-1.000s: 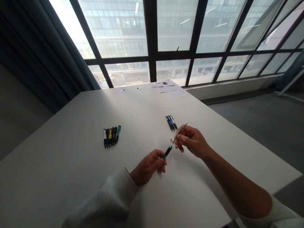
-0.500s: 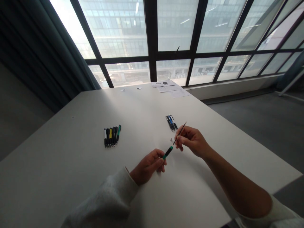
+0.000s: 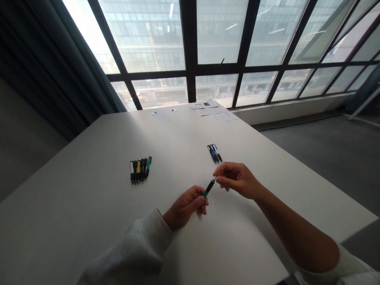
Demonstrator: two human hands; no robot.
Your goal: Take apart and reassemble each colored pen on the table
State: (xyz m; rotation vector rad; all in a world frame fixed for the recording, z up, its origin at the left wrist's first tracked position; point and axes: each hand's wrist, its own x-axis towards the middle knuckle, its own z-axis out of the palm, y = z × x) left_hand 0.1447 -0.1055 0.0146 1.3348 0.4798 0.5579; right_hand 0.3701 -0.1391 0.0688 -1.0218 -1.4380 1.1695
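A table [image 3: 89, 206] by the window [image 3: 218, 35]

A row of pens [image 3: 139, 171] lies on the left. A bunch of pens [image 3: 214, 153] lies farther right and back, just behind the right hand [image 3: 236, 180]. The left hand [image 3: 187, 206] is nearer the front, with a pen [image 3: 209, 187] poking out toward the right hand. Papers [image 3: 215, 111] lie at the far end, near the window.

White table [image 3: 74, 198]: black-gripped pens left [image 3: 138, 171], fewer pens right [image 3: 214, 153], papers [image 3: 212, 112] toward window.
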